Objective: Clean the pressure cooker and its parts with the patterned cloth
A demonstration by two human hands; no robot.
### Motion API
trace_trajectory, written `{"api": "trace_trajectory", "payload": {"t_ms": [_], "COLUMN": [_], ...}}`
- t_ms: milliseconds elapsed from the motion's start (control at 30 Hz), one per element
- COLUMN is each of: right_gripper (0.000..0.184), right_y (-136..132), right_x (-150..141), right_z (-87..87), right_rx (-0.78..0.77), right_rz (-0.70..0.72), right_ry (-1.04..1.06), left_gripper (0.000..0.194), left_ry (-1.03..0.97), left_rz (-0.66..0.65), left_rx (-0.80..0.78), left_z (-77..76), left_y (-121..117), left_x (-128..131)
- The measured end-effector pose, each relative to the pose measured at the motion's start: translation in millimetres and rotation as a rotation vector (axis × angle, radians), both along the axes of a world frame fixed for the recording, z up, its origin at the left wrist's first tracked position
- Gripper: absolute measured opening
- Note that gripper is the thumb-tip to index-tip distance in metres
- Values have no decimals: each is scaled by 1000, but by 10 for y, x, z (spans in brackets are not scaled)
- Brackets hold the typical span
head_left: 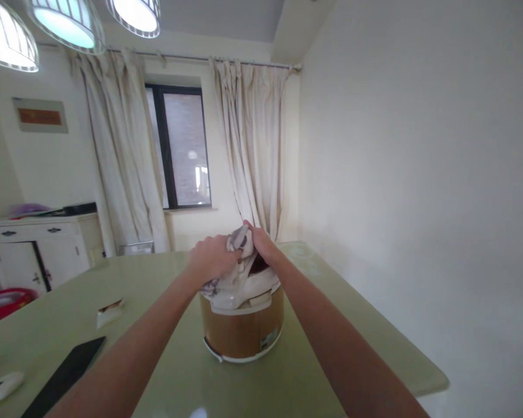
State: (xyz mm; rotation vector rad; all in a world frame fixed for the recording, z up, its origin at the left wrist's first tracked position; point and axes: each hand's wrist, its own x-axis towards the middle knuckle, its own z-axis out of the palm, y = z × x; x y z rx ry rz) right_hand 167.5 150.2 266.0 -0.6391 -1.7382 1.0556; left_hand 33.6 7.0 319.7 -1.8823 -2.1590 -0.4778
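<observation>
A rice cooker [235,334] with a gold-brown body and a white top stands upright on the pale green table. A crumpled, light patterned cloth [243,240] lies bunched over its top. My left hand [212,256] is closed on the left of the cloth, knuckles up, above the cooker. On the far right side, my right hand [262,244] grips the same cloth, its thumb side toward the left hand. A dark red-brown patch [258,264] of the cooker's top shows under my right wrist. Parts of the lid are hidden by the hands and cloth.
On the left of the table [157,325] lie a dark flat slab [72,366], a small packet [108,314] and a white rounded object [2,388]. A red basin [9,302] stands beyond its left edge. The wall [396,203] runs along the right.
</observation>
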Motion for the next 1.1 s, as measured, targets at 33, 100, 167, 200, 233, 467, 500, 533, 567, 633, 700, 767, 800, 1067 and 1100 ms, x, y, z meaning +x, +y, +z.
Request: {"api": "trace_trajectory", "payload": {"t_ms": [33, 100, 167, 200, 233, 467, 500, 533, 567, 633, 700, 767, 800, 1067, 1100], "right_gripper": [76, 77, 74, 72, 71, 72, 73, 74, 75, 77, 77, 77, 76, 71, 70], "right_y": [11, 43, 83, 102, 119, 130, 125, 120, 115, 101, 77, 43, 26, -5, 3], "right_x": [-7, -34, -69, -84, -95, -21, -7, 1, 5, -2, -16, -28, -30, -19, -21], "right_z": [5, 19, 34, 40, 43, 1, -7, -15, -22, -29, -27, -16, -9, -12, -17], "right_rx": [-41, -126, -190, -213, -233, -206, -201, -204, -209, -197, -155, -84, -40, 134, 141], "right_rz": [28, 73, 80, 81, 86, 114, 115, 115, 112, 86, 43, -8, -24, -104, -112], "right_ry": [17, 61, 97, 105, 108, 142, 146, 153, 159, 153, 112, 50, 19, -117, -132], "left_gripper": [49, 46, 41, 39, 38, 37, 37, 37, 36, 36, 39, 45, 46, 55, 55], "left_ry": [57, 142, 202, 223, 237, 215, 184, 134, 58, -149, -349, -423, -417, -318, -311], "left_rz": [-31, -82, -144, -179, -216, -358, -366, -366, -366, -388, -407, -364, -308, 77, 84], "left_rx": [5, -3, -25, -37, -42, -33, -21, 5, 38, 100, 136, 124, 103, -13, -14], "left_z": [19, 51, 87, 107, 129, 193, 164, 122, 68, -58, -168, -229, -237, -176, -187], "left_y": [-59, -129, -126, -100, -62, 216, 231, 240, 246, 258, 287, 343, 382, 717, 723], "left_x": [111, 264, 325, 330, 327, 295, 268, 220, 148, -63, -322, -551, -634, -772, -793]}}
